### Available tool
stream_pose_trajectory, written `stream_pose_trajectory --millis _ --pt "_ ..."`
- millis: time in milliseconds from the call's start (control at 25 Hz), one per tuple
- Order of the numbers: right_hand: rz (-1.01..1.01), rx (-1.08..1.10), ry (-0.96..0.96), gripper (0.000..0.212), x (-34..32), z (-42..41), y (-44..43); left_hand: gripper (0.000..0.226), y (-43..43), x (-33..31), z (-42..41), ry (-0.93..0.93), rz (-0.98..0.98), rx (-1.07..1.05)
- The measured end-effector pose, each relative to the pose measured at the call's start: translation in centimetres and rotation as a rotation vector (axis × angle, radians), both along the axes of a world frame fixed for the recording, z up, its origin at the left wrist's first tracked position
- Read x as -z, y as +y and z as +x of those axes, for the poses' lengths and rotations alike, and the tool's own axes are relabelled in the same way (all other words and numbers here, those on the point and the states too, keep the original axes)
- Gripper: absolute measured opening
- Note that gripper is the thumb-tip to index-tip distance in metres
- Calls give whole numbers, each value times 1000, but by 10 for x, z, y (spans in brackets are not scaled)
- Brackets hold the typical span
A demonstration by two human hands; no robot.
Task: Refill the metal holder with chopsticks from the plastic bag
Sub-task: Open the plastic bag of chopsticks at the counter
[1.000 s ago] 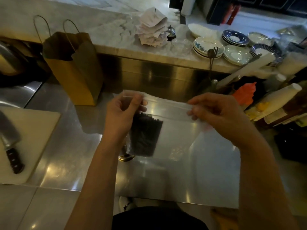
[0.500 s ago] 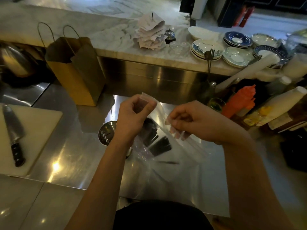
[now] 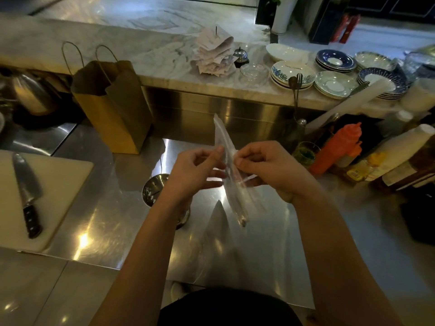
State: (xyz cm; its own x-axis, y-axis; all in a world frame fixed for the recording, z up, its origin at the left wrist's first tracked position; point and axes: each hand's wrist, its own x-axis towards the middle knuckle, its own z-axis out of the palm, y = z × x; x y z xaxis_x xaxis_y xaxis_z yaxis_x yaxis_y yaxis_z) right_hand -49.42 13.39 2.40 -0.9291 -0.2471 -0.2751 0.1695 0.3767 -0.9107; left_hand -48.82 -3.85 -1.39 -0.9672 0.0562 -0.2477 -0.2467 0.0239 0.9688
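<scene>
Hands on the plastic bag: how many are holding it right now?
2. The left hand pinches the plastic bag from the left; the right hand pinches it from the right. Both are fully visible.

Both forearms (image 3: 141,255) are bare from elbow to wrist; the left hand (image 3: 195,175) and right hand (image 3: 270,170) are bare too; a black garment (image 3: 230,309) covers the torso, low in the view.

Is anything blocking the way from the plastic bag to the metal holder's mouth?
No object does. The left hand and right hand pinch the plastic bag just right of the metal holder; only the left wrist covers the holder's right side in this view.
</scene>
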Motion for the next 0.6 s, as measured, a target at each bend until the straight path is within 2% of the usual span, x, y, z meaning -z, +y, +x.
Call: stream_pose_trajectory --millis 240,600 --pt "-28 36 3 9 9 4 -9 18 2 -1 3 -25 60 35" --pt "-117 52 -82 13 15 0 -13 15 -5 5 -3 -34 70 25"
